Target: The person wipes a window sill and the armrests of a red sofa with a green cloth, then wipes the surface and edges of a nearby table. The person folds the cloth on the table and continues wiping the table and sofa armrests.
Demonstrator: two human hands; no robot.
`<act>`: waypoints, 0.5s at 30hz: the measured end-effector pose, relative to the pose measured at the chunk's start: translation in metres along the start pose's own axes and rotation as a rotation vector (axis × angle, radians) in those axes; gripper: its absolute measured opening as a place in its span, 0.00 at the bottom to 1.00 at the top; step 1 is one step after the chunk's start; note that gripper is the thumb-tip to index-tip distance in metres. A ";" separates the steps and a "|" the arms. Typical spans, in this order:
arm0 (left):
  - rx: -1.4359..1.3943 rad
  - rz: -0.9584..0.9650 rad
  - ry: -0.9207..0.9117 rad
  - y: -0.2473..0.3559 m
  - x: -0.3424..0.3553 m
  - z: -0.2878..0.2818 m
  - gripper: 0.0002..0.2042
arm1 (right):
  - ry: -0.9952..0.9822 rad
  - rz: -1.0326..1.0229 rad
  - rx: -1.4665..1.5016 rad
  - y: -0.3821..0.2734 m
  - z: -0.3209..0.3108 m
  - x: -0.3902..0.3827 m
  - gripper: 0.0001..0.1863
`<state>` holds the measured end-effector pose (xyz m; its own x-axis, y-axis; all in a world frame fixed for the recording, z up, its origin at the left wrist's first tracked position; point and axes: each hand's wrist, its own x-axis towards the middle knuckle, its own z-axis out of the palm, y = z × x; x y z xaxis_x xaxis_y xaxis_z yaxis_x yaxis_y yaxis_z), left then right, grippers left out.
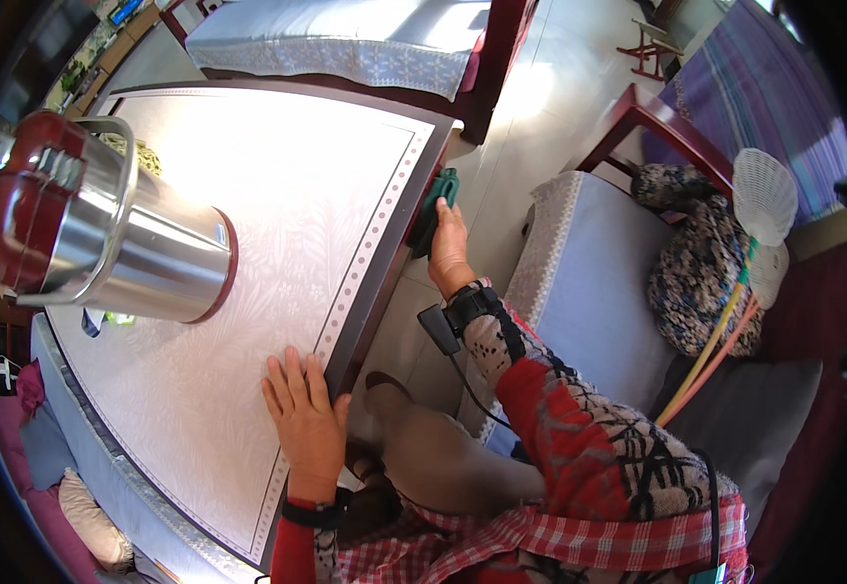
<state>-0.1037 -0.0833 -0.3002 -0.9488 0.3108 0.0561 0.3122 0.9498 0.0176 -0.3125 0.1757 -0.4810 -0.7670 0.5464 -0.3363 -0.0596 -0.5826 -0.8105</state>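
Observation:
My left hand (305, 417) lies flat near the edge of the low table (277, 234), its fingers spread on the pale, leaf-patterned top. Beyond the table's right edge, my right hand (450, 245) is closed on a dark green cloth (435, 206). The cloth is up against the table's dark side; my palm and fingers hide part of it. A large steel appliance with a dark red lid and base and a curved handle, like a soymilk maker (141, 248), stands on the table's left part.
A yellowish tangled bundle (136, 154) sits behind the appliance. To the right is a blue-covered seat (589, 263) with a dark patterned bundle (701, 277) and fly swatters (764, 195). Another covered bench (336, 44) stands beyond the table. Cushions (92, 521) line the lower left.

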 end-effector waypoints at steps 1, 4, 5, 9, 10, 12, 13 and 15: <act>-0.001 0.010 0.025 0.000 -0.001 0.000 0.42 | -0.033 -0.024 -0.025 -0.013 0.004 -0.011 0.25; 0.005 0.015 0.082 0.001 -0.003 0.003 0.41 | -0.165 -0.082 -0.037 -0.040 0.011 -0.047 0.23; 0.006 0.011 0.095 0.001 -0.004 0.004 0.41 | -0.184 -0.074 -0.041 -0.044 0.011 -0.061 0.22; -0.004 0.002 0.116 0.000 -0.006 0.009 0.40 | -0.303 0.004 -0.098 -0.043 -0.002 -0.122 0.20; -0.004 0.001 0.121 0.000 -0.006 0.010 0.40 | -0.357 0.010 -0.180 -0.038 -0.005 -0.134 0.22; -0.003 0.000 0.130 0.000 -0.005 0.011 0.40 | -0.312 0.012 -0.217 -0.020 0.002 -0.151 0.26; -0.006 -0.004 0.125 0.000 -0.005 0.011 0.40 | -0.299 0.042 -0.255 -0.014 0.004 -0.149 0.30; -0.006 -0.009 0.112 0.000 -0.004 0.012 0.40 | -0.293 0.005 -0.114 -0.002 0.010 -0.135 0.30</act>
<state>-0.1002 -0.0842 -0.3119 -0.9403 0.2966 0.1671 0.3046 0.9522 0.0242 -0.2152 0.0968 -0.4291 -0.9197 0.3372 -0.2013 0.0039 -0.5048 -0.8632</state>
